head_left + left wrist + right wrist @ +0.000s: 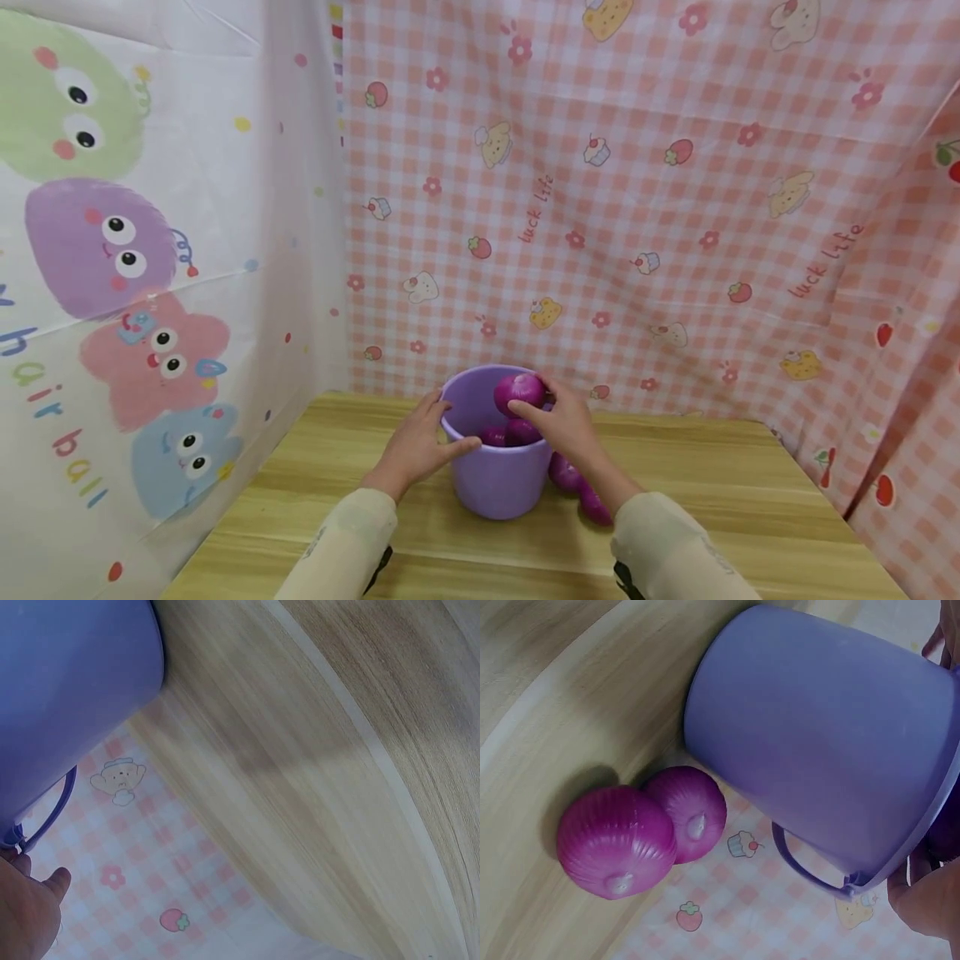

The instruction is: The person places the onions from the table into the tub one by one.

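Note:
A purple bucket [501, 483] stands upright on the wooden table. My left hand [416, 442] holds its rim at the left, thumb laid over the front edge. My right hand [566, 421] grips a purple-red onion [517, 393] at the bucket's mouth, over the right part of the opening. Lower inside, more onions [522, 431] show, partly hidden by the front wall. Right of the bucket, two onions [615, 844] lie side by side on the table, partly behind my right forearm in the head view. The bucket's handle [802, 870] hangs at its far side in the right wrist view.
Behind the wooden table [690, 517] hangs a pink checked cloth [637, 208]. A white cloth with cartoon figures [292, 250] closes off the left side, and more printed cloth [915, 400] hangs at the right.

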The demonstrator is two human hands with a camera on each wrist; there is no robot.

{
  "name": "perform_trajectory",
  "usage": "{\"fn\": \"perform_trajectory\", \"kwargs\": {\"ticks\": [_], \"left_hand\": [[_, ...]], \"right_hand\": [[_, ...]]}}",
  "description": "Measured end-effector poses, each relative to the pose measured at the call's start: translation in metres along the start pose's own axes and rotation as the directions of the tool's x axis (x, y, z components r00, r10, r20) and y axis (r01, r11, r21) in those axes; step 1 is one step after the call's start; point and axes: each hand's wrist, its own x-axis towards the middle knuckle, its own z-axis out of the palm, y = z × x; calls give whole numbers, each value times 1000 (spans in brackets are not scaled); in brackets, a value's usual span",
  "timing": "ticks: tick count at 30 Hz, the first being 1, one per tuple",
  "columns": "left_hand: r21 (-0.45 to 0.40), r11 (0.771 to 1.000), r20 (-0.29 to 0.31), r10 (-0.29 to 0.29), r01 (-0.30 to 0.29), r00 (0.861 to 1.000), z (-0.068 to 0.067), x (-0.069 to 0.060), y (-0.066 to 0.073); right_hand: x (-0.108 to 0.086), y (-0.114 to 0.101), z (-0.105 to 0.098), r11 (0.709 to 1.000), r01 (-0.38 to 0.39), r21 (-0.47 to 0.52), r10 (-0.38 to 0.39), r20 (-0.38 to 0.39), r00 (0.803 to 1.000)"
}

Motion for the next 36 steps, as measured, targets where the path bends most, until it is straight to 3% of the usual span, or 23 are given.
{"fn": "perform_trajectory", "kwargs": {"ticks": [8, 36], "left_hand": [[8, 1000, -7, 17, -17, 1000, 3, 1, 0], [-5, 1000, -5, 3, -3, 1000, 0, -1, 2]], "right_hand": [[-4, -5, 3, 1000, -13, 24, 12, 65, 998], [-4, 12, -33, 997, -33, 67, 36, -49, 998]]}}
